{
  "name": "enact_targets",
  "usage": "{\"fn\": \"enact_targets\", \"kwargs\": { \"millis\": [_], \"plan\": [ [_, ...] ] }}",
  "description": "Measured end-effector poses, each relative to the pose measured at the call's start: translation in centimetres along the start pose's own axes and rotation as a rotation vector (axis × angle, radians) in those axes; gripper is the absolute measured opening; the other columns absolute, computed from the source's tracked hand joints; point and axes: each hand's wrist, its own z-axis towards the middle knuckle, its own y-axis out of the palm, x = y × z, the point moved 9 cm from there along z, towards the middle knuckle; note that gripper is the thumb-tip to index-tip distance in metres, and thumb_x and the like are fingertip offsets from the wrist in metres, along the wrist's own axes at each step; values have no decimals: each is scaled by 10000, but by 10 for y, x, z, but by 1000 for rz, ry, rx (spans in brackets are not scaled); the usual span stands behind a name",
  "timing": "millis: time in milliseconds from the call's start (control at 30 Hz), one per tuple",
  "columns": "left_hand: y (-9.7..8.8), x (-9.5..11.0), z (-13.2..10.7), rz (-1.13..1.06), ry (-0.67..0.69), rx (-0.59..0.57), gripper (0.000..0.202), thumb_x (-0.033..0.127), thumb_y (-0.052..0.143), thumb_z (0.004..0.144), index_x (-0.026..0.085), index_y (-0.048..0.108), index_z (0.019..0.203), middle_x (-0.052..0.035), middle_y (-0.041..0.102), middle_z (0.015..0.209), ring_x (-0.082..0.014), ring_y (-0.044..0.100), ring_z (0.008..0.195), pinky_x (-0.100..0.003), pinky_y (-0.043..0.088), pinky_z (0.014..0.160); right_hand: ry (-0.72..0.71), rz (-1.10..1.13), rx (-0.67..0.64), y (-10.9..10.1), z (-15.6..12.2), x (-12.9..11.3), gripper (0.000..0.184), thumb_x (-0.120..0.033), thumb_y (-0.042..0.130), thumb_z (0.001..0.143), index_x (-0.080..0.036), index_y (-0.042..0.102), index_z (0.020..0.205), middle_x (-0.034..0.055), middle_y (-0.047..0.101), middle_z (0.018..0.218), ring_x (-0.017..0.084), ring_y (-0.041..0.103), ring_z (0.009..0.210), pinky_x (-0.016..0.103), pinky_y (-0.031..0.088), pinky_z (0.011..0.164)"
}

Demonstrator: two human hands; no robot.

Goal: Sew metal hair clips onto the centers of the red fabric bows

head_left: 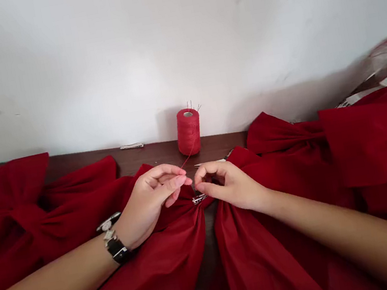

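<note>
My left hand (160, 191), with a watch (114, 239) on its wrist, pinches a red thread (189, 154) between thumb and forefinger. That thread runs up to a red thread spool (188, 133) standing just beyond. Close beside it, my right hand (226, 184) has thumb and forefinger pressed together; what sits between them is too small to make out. Just under the fingertips, a metal clip (199, 198) lies at the gathered part of a red cloth bow (172, 238), whose two tails spread toward me.
Several pins or needles (192, 106) stick up from the spool's top. Other red bows (25, 209) lie at left and right (373, 143). A pale clip (132, 146) rests by the white wall (175, 43). A pointed blade (211, 162) shows behind my right hand on the dark table (143, 159).
</note>
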Motion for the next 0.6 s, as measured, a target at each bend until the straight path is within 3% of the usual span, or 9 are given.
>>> {"fn": "enact_targets", "kwargs": {
  "millis": [200, 367, 500, 600],
  "plan": [
    [0, 4, -3, 81, 20, -1, 78, 266, 748, 785, 192, 739, 808, 8, 685, 708, -32, 416, 476, -181, 348, 485, -53, 7, 104, -7, -5, -7, 67, -177, 586, 839, -167, 578, 774, -8, 579, 710, 99, 502, 622, 230, 410, 595],
    [6, 11, -5, 285, 90, -8, 74, 275, 739, 776, 206, 737, 803, 31, 646, 665, -43, 416, 466, -176, 343, 444, -331, -259, 193, -12, -12, -38, 49, -136, 612, 844, -172, 614, 810, 37, 626, 833, 138, 589, 792, 259, 483, 718],
    [14, 27, -7, 496, 212, -15, 50, 229, 703, 786, 187, 729, 791, 0, 721, 765, -90, 588, 617, -173, 463, 562, -518, -472, 191, -10, -15, -55, 56, -141, 593, 884, -176, 633, 865, 77, 663, 957, 162, 628, 946, 293, 506, 835],
    [17, 33, -9, 594, 279, -16, 65, 237, 681, 800, 186, 720, 794, 8, 723, 751, -101, 614, 640, -168, 484, 584, -608, -623, 175, -5, -15, -62, 62, -139, 582, 900, -167, 636, 887, 102, 686, 1028, 164, 634, 927, 306, 504, 838]
  ]
}}
